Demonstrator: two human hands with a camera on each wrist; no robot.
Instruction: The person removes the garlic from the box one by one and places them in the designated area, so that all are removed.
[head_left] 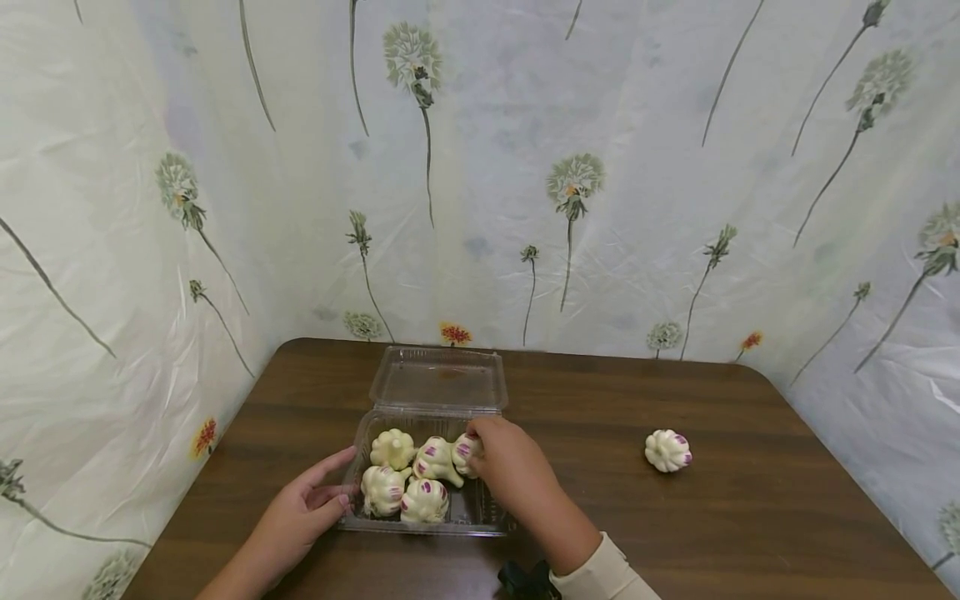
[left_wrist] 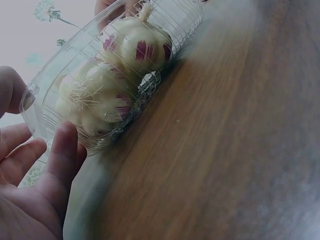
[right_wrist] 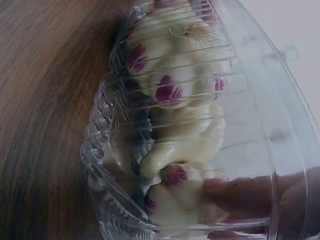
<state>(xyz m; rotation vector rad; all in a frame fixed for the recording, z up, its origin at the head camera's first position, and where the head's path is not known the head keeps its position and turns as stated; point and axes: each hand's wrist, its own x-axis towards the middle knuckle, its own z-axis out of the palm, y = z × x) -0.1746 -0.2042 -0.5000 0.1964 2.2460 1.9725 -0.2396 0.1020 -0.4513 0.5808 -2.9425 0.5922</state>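
Observation:
A clear plastic clamshell container [head_left: 480, 518] stands on the table with its lid tipped back, several white garlic bulbs [head_left: 424, 501] with purple marks inside. My left hand [head_left: 300, 510] holds the container's left side, the thumb by the near corner and a finger along the rim. Reaching in from the right, my right hand [head_left: 513, 467] pinches a garlic bulb [head_left: 463, 455] at the container's right side, beside the other bulbs. Through the clear wall in the right wrist view, fingertips [right_wrist: 235, 195] show against that garlic bulb [right_wrist: 172, 200]; the hand hides part of it.
Another garlic bulb [head_left: 667, 451] lies alone on the brown wooden table [head_left: 750, 517], right of the container. The open lid [head_left: 439, 379] reaches toward the table's back edge. A black object [head_left: 528, 579] is by the right wrist. Flower-printed sheeting [head_left: 480, 167] hangs behind the table.

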